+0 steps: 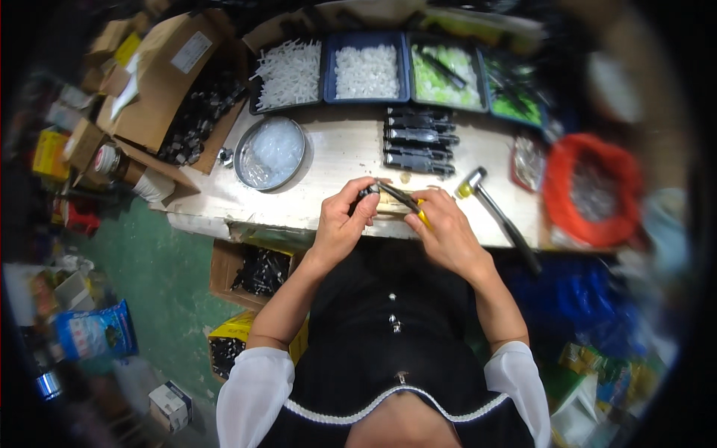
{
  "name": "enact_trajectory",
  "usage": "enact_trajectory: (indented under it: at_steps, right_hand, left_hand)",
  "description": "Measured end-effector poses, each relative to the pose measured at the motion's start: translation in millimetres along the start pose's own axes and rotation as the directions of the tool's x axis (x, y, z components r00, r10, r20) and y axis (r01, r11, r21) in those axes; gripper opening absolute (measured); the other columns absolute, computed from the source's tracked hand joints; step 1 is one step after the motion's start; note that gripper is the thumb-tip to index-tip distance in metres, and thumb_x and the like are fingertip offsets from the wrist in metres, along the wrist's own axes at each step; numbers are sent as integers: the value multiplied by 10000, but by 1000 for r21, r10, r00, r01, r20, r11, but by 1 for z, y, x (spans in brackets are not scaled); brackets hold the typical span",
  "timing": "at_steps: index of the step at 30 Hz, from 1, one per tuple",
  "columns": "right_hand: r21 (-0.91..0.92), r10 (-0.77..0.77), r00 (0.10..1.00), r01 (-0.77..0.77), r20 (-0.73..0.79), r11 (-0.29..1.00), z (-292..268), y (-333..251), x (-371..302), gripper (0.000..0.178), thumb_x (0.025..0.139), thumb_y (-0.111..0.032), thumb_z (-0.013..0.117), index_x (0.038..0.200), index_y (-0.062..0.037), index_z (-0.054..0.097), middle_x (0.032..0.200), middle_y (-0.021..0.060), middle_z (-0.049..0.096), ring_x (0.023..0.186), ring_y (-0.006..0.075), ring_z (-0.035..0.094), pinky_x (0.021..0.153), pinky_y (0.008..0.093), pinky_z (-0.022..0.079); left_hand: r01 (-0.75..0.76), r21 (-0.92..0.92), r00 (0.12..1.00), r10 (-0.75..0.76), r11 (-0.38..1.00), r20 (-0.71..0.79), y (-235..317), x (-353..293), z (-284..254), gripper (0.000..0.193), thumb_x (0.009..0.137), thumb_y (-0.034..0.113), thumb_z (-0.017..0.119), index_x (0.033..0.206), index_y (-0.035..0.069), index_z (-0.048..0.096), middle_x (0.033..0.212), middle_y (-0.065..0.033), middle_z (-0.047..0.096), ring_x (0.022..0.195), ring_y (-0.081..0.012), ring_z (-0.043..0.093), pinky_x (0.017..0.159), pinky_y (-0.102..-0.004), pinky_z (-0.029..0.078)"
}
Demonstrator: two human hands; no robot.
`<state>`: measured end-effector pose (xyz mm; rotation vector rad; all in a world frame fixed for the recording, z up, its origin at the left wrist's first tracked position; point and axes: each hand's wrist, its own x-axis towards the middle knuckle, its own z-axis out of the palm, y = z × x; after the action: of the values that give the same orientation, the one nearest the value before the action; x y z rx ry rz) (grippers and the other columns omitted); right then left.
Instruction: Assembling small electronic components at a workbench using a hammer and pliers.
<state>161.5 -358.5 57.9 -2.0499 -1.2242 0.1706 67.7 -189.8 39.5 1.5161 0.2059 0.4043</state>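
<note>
My left hand (346, 216) is closed around a small black piece (366, 196) over the front edge of the workbench, most of the piece hidden by the fingers. In my right hand (446, 230) are pliers (399, 196) with yellow handles and a long dark nose. Their tip reaches the black piece at the left fingertips; whether it grips it I cannot tell. Just beyond both hands lies a row of long black parts (419, 138), set side by side. A hammer (499, 213) with a metal and yellow head rests to the right of my right hand.
Along the back stand trays of white sticks (290, 73), white pieces (366, 72) and green-white pieces (447, 77). A round metal tin (237, 166) and an open carton (159, 97) are left. An orange-red lined container (556, 190) stands right. Boxes of black parts (261, 272) sit below the bench.
</note>
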Motion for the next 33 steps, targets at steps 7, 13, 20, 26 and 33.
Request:
enact_trajectory:
  at_steps: [7,13,20,26,33]
  right_hand:
    - [-36,7,999,-6,36,999,1,-8,-4,161,818,-102,601,819,53,556,886,165,554,828,332,542,717,390,450]
    - [-68,-68,987,79,145,995,4,-6,-9,191,787,-121,640,732,33,541,762,148,525,696,311,542,607,379,461]
    - [18,-281,928,285,245,958,23,-16,-8,238,791,-181,643,712,25,554,750,128,519,736,279,531,643,362,450]
    - [7,-251,953,253,168,967,20,2,-12,240,794,-185,642,745,39,569,877,139,556,814,293,519,721,370,439]
    - [-37,-137,982,142,128,989,3,15,-24,219,784,-169,654,754,36,586,897,137,560,832,294,523,732,367,440]
  left_hand:
    - [-146,248,988,154,958,-14,0,-3,2,225,892,130,552,1074,0,574,671,-14,560,556,-54,505,504,-182,417]
    - [597,-496,795,-380,631,472,-9,-7,-32,201,891,145,531,989,-29,554,641,-104,557,452,-163,513,383,-264,415]
    - [687,-622,717,-215,376,663,-29,-47,-65,246,879,159,543,980,-65,525,632,-152,534,485,-196,524,394,-291,426]
    - [148,888,931,-365,435,24,-49,-97,-139,348,828,274,603,1099,57,580,754,-146,638,698,-339,614,688,-391,507]
    - [115,498,955,-234,860,183,8,-16,-72,294,787,206,668,1002,7,643,769,-110,624,650,-153,551,635,-259,455]
